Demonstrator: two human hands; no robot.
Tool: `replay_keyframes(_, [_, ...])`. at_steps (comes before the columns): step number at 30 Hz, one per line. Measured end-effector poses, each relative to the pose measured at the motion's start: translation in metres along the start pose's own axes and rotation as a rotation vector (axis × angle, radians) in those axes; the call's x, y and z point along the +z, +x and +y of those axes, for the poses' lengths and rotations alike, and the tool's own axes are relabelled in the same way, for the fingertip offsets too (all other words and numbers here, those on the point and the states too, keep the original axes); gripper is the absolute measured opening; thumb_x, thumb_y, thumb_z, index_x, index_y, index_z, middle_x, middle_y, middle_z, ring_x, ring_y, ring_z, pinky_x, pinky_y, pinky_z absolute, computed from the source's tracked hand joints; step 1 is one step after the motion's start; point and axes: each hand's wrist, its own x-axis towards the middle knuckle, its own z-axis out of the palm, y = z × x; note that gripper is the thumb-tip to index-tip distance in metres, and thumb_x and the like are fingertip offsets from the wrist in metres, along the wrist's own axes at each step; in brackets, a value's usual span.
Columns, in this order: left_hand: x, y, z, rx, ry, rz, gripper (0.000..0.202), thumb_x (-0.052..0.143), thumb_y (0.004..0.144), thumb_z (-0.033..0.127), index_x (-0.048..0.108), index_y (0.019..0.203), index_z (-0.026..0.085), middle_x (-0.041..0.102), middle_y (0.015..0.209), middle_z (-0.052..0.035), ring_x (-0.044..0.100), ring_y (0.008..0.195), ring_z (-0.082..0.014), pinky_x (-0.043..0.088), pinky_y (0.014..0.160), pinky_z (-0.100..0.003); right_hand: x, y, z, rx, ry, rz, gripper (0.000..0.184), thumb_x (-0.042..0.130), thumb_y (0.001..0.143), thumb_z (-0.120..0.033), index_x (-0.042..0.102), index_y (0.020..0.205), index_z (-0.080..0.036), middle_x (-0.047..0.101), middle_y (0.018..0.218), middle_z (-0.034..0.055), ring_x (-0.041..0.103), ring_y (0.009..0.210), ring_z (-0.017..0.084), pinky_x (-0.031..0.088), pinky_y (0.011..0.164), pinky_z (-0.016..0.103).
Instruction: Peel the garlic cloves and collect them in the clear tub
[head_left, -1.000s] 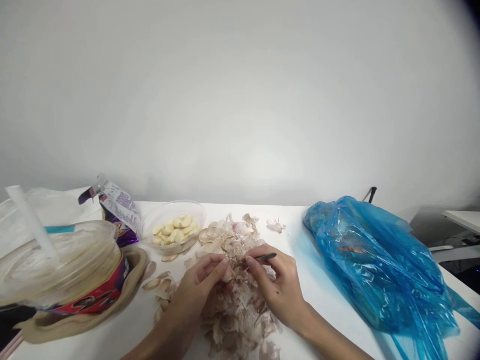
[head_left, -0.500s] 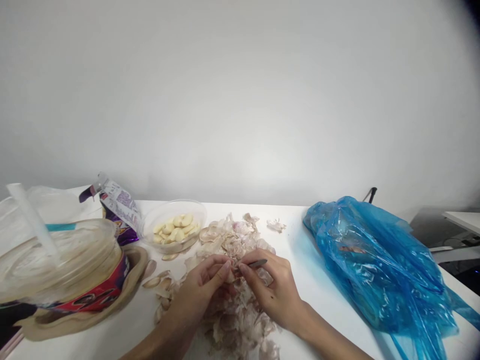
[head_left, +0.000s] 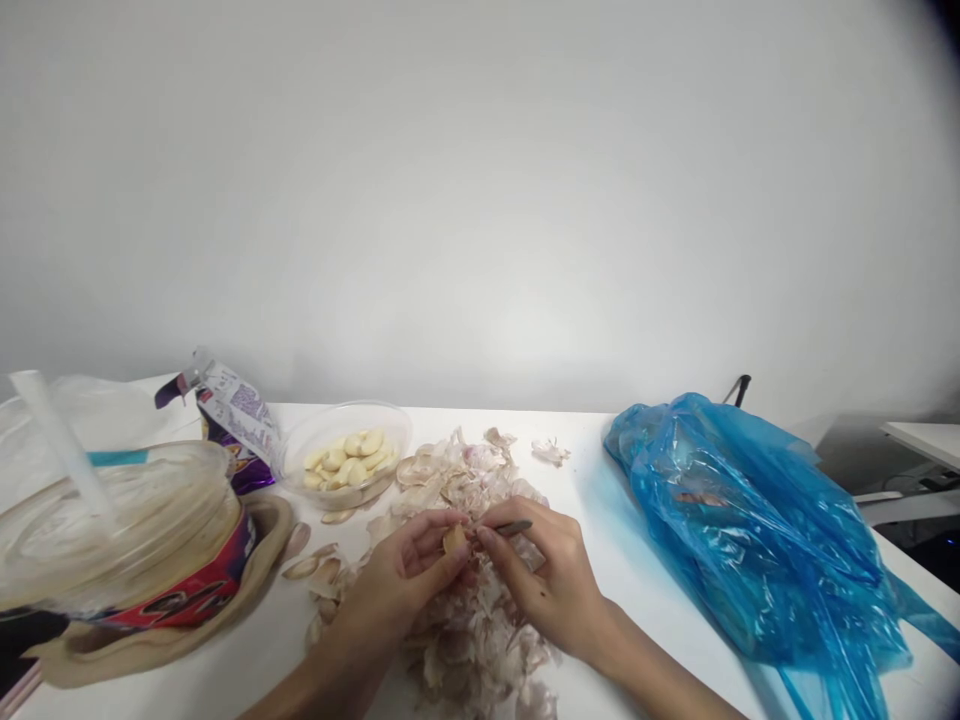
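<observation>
Above a heap of papery garlic skins (head_left: 469, 660), my two hands meet. A tan, unpeeled-looking garlic clove (head_left: 454, 541) is pinched between the thumb and fingers of my left hand (head_left: 412, 575). My right hand (head_left: 547, 575) grips a slim dark grey tool (head_left: 515, 528) between thumb and forefinger; its back end sticks out to the right, while the working end is hidden at the clove. Behind and to the left, a clear round bowl (head_left: 405, 425) holds several peeled cloves (head_left: 351, 468). Unpeeled cloves (head_left: 301, 569) lie scattered left of the heap.
At left stands a lidded drink cup (head_left: 191, 600) with a white straw (head_left: 64, 440), in a brown cardboard carrier (head_left: 277, 525). A purple snack packet (head_left: 251, 475) leans beside the bowl. On the right a crumpled blue plastic bag (head_left: 750, 530) covers the white table's side. A wall rises behind.
My left fingers have shifted and turned the clove, so its tan side now shows. The right hand keeps its hold on the tool, almost unmoved. The view has shifted very slightly.
</observation>
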Motion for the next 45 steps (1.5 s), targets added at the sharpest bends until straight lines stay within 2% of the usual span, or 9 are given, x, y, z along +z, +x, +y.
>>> replay_keyframes(5, [-0.0035, 0.0039, -0.0053, 0.029, 0.014, -0.023, 0.025, 0.063, 0.07, 0.03, 0.06, 0.092, 0.018, 0.066, 0.074, -0.0018, 0.057, 0.066, -0.0136, 0.045, 0.064, -0.024, -0.0016, 0.0002, -0.0009, -0.002, 0.005, 0.039, 0.012, 0.046, 0.085, -0.017, 0.058, 0.086, -0.016, 0.062, 0.075, 0.0044, 0.058, 0.067, 0.014, 0.046, 0.062, 0.025])
replay_keyframes(8, [-0.0056, 0.0054, -0.0068, 0.039, -0.007, 0.004, 0.024, 0.062, 0.072, 0.031, 0.062, 0.092, 0.019, 0.066, 0.079, -0.0019, 0.056, 0.067, -0.0123, 0.045, 0.065, -0.022, -0.0022, 0.0008, -0.0001, -0.003, -0.007, 0.069, 0.012, 0.046, 0.085, -0.017, 0.058, 0.086, -0.016, 0.062, 0.075, 0.0046, 0.058, 0.068, 0.014, 0.047, 0.062, 0.025])
replay_keyframes(11, [-0.0058, 0.0053, -0.0059, 0.003, -0.064, 0.03, 0.023, 0.063, 0.071, 0.031, 0.062, 0.091, 0.02, 0.063, 0.073, 0.0004, 0.055, 0.065, -0.0114, 0.045, 0.063, -0.021, -0.0023, 0.0015, 0.0011, -0.014, -0.027, 0.102, 0.012, 0.046, 0.085, -0.017, 0.058, 0.084, -0.017, 0.062, 0.075, 0.0043, 0.059, 0.067, 0.014, 0.047, 0.062, 0.025])
replay_keyframes(17, [-0.0033, 0.0041, -0.0017, 0.032, -0.119, 0.006, 0.017, 0.06, 0.073, 0.034, 0.063, 0.069, 0.017, 0.058, 0.067, 0.0018, 0.051, 0.059, -0.0096, 0.044, 0.057, -0.019, -0.0014, 0.0009, 0.0018, -0.009, -0.024, 0.118, 0.011, 0.046, 0.084, -0.016, 0.058, 0.084, -0.017, 0.062, 0.074, 0.0044, 0.059, 0.067, 0.015, 0.047, 0.062, 0.026])
replay_keyframes(23, [-0.0045, 0.0046, -0.0008, 0.02, -0.103, 0.08, 0.02, 0.063, 0.07, 0.033, 0.062, 0.085, 0.019, 0.061, 0.069, 0.0026, 0.052, 0.056, -0.0079, 0.042, 0.053, -0.017, -0.0016, -0.0006, 0.0035, 0.01, -0.001, 0.143, 0.01, 0.047, 0.084, -0.014, 0.057, 0.082, -0.017, 0.06, 0.073, 0.0035, 0.058, 0.067, 0.014, 0.047, 0.063, 0.026])
replay_keyframes(29, [-0.0064, 0.0054, -0.0032, 0.031, -0.031, 0.096, 0.03, 0.066, 0.069, 0.03, 0.058, 0.095, 0.019, 0.067, 0.081, -0.0013, 0.058, 0.07, -0.0117, 0.046, 0.065, -0.02, -0.0024, 0.0003, 0.0025, 0.021, 0.007, 0.157, 0.011, 0.047, 0.084, -0.015, 0.057, 0.083, -0.017, 0.06, 0.074, 0.0042, 0.057, 0.067, 0.015, 0.046, 0.062, 0.027])
replay_keyframes(34, [-0.0055, 0.0042, -0.0026, -0.006, -0.039, 0.092, 0.036, 0.069, 0.065, 0.025, 0.057, 0.098, 0.018, 0.068, 0.085, -0.0029, 0.06, 0.074, -0.013, 0.047, 0.067, -0.021, -0.0022, 0.0007, 0.0028, 0.023, 0.017, 0.157, 0.011, 0.047, 0.084, -0.015, 0.058, 0.082, -0.016, 0.061, 0.074, 0.0045, 0.057, 0.068, 0.015, 0.046, 0.062, 0.027])
replay_keyframes(40, [-0.0027, 0.0034, -0.0021, 0.006, -0.027, 0.065, 0.037, 0.067, 0.067, 0.028, 0.056, 0.1, 0.014, 0.066, 0.069, 0.0008, 0.058, 0.063, -0.0101, 0.047, 0.06, -0.018, -0.0019, -0.0001, 0.0036, 0.03, 0.017, 0.159, 0.011, 0.048, 0.083, -0.013, 0.058, 0.084, -0.016, 0.061, 0.074, 0.0038, 0.058, 0.068, 0.015, 0.046, 0.063, 0.028])
replay_keyframes(45, [-0.0008, 0.0036, 0.0004, 0.042, -0.035, 0.125, 0.038, 0.071, 0.061, 0.027, 0.058, 0.094, 0.013, 0.067, 0.066, 0.0003, 0.057, 0.057, -0.0104, 0.047, 0.056, -0.019, -0.0043, 0.003, 0.0013, 0.022, 0.021, 0.198, 0.014, 0.049, 0.082, -0.014, 0.062, 0.085, -0.017, 0.059, 0.088, 0.0068, 0.057, 0.084, 0.018, 0.046, 0.074, 0.03])
